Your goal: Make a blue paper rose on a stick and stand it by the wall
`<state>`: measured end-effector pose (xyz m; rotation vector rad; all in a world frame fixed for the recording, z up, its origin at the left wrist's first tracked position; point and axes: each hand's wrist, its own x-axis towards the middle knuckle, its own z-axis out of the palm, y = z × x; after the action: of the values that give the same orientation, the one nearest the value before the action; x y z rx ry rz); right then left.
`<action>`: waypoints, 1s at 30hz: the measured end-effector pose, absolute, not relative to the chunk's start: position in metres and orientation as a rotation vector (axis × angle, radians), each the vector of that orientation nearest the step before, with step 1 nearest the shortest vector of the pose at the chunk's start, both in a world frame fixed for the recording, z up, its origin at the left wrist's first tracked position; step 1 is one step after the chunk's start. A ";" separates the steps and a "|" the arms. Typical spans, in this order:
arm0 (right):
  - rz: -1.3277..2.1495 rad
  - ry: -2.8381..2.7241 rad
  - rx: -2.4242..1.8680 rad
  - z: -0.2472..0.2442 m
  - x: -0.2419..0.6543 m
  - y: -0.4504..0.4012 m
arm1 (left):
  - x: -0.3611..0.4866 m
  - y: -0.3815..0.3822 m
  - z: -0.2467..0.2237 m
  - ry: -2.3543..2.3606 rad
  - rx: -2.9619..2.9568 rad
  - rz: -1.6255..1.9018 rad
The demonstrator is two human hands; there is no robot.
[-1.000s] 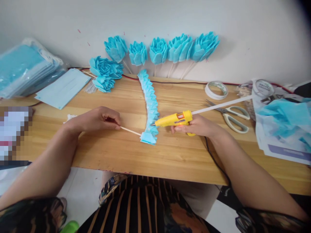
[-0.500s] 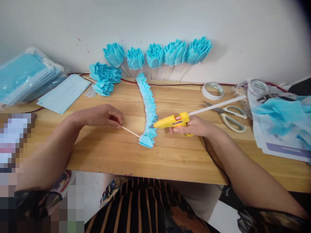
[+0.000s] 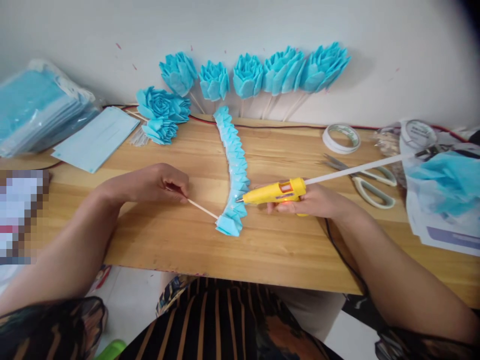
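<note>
Between the fingers of my left hand (image 3: 168,182) is a thin wooden stick (image 3: 202,208). Its far end meets the rolled near end of a pleated blue strip (image 3: 234,160), which runs away from me across the table. My right hand (image 3: 311,202) is wrapped round a yellow hot glue gun (image 3: 277,192), with a long white glue stick (image 3: 356,167) poking out of its back. The metal nozzle points left, at the lower part of the strip; whether it touches the strip I cannot tell.
Several blue flowers on sticks (image 3: 247,75) lean against the wall, and more flowers (image 3: 159,105) lie at the left. Blue sheets (image 3: 95,140) and a plastic-wrapped stack (image 3: 41,110) lie farther left. Tape (image 3: 341,140), scissors (image 3: 371,190) and blue scraps (image 3: 446,175) are at the right.
The camera view has shifted slightly. The glue gun's nozzle stays by the lower part of the strip, and both hands keep their holds.
</note>
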<state>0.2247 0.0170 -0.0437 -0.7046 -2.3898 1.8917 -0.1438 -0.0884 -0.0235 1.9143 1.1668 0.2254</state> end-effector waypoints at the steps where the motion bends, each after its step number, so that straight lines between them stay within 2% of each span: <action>1: 1.896 -2.366 -0.703 -0.044 0.225 0.017 | -0.144 -0.089 -0.023 1.169 1.908 0.224; 9: 1.853 -2.220 -0.756 -0.042 0.225 0.018 | -0.145 -0.089 -0.023 1.175 1.891 0.224; 30: 1.714 -2.360 -0.777 -0.045 0.226 0.019 | -0.146 -0.088 -0.023 1.195 1.888 0.207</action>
<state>0.2257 0.0189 -0.0450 -0.7765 -2.3597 1.7144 -0.1457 -0.0882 -0.0228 1.8881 1.1946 0.2074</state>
